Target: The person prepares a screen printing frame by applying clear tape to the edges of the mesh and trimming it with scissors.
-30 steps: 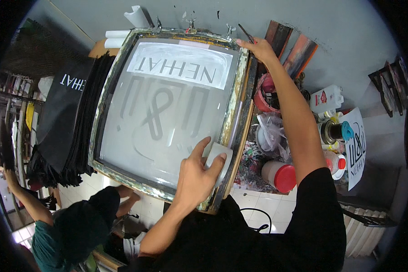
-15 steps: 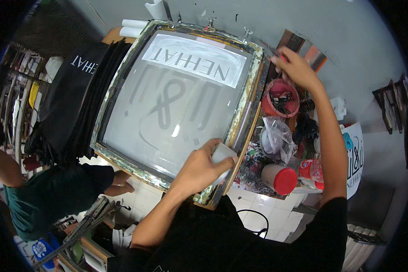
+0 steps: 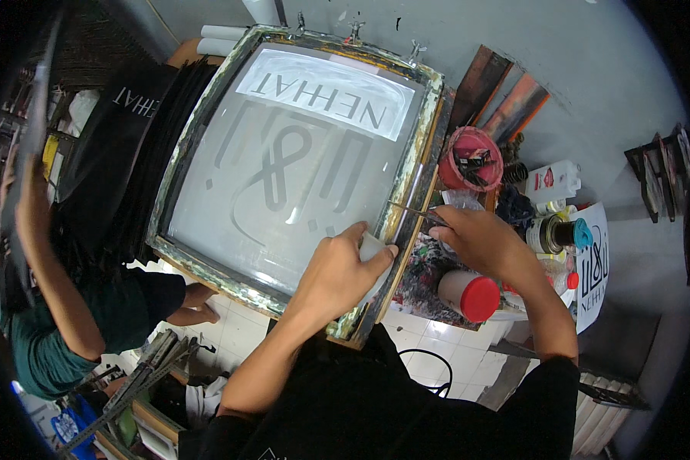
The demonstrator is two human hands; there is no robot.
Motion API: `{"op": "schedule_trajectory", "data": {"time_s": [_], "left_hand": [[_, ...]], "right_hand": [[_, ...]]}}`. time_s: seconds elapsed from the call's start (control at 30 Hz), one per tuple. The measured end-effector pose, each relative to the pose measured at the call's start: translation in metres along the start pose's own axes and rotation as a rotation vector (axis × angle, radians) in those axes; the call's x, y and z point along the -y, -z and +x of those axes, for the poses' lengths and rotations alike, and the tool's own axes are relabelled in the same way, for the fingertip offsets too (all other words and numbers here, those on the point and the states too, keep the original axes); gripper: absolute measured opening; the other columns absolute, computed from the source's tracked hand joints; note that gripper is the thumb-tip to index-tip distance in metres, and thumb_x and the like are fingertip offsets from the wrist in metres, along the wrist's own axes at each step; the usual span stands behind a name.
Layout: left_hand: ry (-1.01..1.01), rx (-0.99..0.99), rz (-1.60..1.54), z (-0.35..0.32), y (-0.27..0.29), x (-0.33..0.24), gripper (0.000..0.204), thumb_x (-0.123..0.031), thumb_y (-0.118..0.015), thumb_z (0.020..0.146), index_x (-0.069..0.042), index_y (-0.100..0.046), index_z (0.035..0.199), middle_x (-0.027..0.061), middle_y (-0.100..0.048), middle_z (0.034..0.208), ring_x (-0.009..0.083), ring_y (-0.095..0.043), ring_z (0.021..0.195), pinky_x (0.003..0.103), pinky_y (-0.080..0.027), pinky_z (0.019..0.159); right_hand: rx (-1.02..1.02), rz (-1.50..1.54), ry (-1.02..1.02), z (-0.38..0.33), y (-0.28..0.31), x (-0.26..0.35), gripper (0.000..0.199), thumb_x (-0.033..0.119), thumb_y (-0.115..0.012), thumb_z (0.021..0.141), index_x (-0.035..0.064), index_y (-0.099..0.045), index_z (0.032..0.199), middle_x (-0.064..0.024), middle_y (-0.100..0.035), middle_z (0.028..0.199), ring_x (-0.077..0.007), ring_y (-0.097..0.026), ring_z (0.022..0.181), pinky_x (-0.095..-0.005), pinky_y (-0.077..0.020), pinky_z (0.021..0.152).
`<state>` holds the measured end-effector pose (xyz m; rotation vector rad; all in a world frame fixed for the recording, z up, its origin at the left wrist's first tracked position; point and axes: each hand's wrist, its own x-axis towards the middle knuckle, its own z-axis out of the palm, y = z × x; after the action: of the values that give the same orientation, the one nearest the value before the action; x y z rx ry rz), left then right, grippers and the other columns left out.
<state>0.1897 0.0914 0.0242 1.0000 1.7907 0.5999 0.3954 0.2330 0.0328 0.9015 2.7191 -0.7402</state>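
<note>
Screen point(image 3: 287, 172) mid-frame, slantwise. Left hand point(image 3: 336, 270) grips a tape roll point(image 3: 372, 248) near its lower right corner; right hand point(image 3: 479, 241) pinches a thin tool point(image 3: 412, 208) over its right edge. Strip point(image 3: 416, 178) there looks laid, apparently not yet cut (left hand hides the join).

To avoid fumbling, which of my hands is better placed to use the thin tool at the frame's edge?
Probably your right hand: it holds the thin tool, its tip over the frame's right edge. Your left hand is occupied gripping a whitish object.
</note>
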Motion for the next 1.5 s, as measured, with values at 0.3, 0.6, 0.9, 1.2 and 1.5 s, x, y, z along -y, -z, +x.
{"op": "schedule_trajectory", "data": {"time_s": [0.3,0.6,0.9,1.2,1.5], "left_hand": [[-0.031,0.005,-0.114,0.013,-0.001,0.015,0.086,-0.049,-0.076,0.087,0.021,-0.053,0.132,0.039,-0.068,0.102,0.0363,-0.071,0.101,0.04,-0.053,0.089],[-0.017,0.059,-0.203,0.022,-0.002,0.017,0.084,-0.046,-0.078,0.086,0.021,-0.055,0.13,0.039,-0.066,0.11,0.0364,-0.067,0.11,0.039,-0.05,0.098],[-0.003,0.059,-0.177,0.032,-0.003,0.015,0.081,-0.047,-0.077,0.086,0.022,-0.057,0.126,0.0386,-0.066,0.113,0.0361,-0.066,0.113,0.039,-0.046,0.102],[-0.026,0.014,-0.199,0.03,-0.004,0.023,0.082,-0.046,-0.078,0.087,0.022,-0.056,0.126,0.0374,-0.065,0.115,0.0364,-0.064,0.115,0.039,-0.045,0.102],[-0.035,0.083,-0.306,0.04,-0.006,0.033,0.073,-0.032,-0.077,0.091,0.023,-0.05,0.13,0.0153,-0.07,0.078,0.0152,-0.065,0.05,0.026,-0.051,0.055]], "right_hand": [[-0.103,-0.085,0.155,0.008,-0.026,-0.009,0.025,0.027,-0.053,0.104,0.0024,-0.052,0.108,-0.0217,-0.068,0.088,-0.0426,-0.069,0.081,-0.0516,-0.0552,0.069],[-0.111,-0.088,0.152,0.01,-0.024,-0.002,0.025,0.025,-0.055,0.102,0.0009,-0.054,0.099,-0.0219,-0.067,0.08,-0.0421,-0.069,0.074,-0.0497,-0.0548,0.064],[-0.075,-0.152,0.121,0.025,-0.031,0.017,0.021,0.023,-0.059,0.1,0.0018,-0.058,0.104,-0.0209,-0.068,0.077,-0.0389,-0.07,0.075,-0.0468,-0.0549,0.064],[0.075,-0.064,-0.036,0.015,0.027,0.007,0.035,0.033,-0.065,0.096,-0.0004,-0.062,0.107,-0.0254,-0.068,0.079,-0.0439,-0.068,0.081,-0.0515,-0.0518,0.075],[-0.242,0.122,-0.121,0.08,-0.029,-0.02,0.065,0.051,-0.081,0.08,-0.0058,-0.056,0.1,-0.028,-0.066,0.08,-0.0447,-0.069,0.079,-0.0503,-0.0507,0.071]]}}
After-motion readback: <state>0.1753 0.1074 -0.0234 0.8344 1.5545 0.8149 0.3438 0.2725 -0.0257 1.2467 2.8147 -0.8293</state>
